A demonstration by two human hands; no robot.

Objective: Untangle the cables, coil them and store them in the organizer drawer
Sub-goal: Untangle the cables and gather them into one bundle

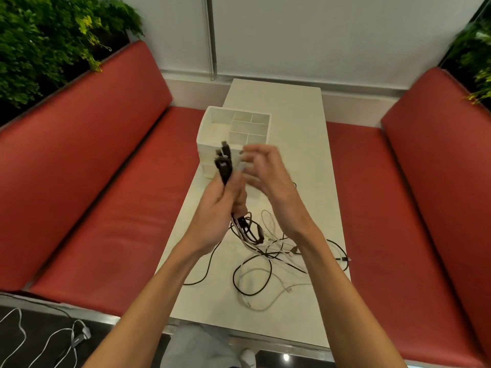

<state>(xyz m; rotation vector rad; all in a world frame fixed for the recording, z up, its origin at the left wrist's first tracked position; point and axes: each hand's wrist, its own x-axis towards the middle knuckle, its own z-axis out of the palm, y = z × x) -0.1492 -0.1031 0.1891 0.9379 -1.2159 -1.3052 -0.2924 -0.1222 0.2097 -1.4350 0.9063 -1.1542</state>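
Note:
My left hand [218, 208] grips a bundle of black and white cable ends [224, 162], plugs sticking up above the fist. The rest of the cables hang down into a tangled pile [265, 251] on the white table [295, 123]. My right hand [268, 176] is raised beside the bundle, blurred, fingers spread and loosely bent near a light-coloured plug; whether it pinches it I cannot tell. Just behind the hands stands the white organizer [233, 131], with several open compartments on top and drawer fronts below.
Red padded benches [106, 197] flank the narrow table on both sides. Green plants [47, 35] fill the back corners. At lower left, white cables [53, 338] lie on a dark floor. A shoe [248, 357] shows below the table's near edge.

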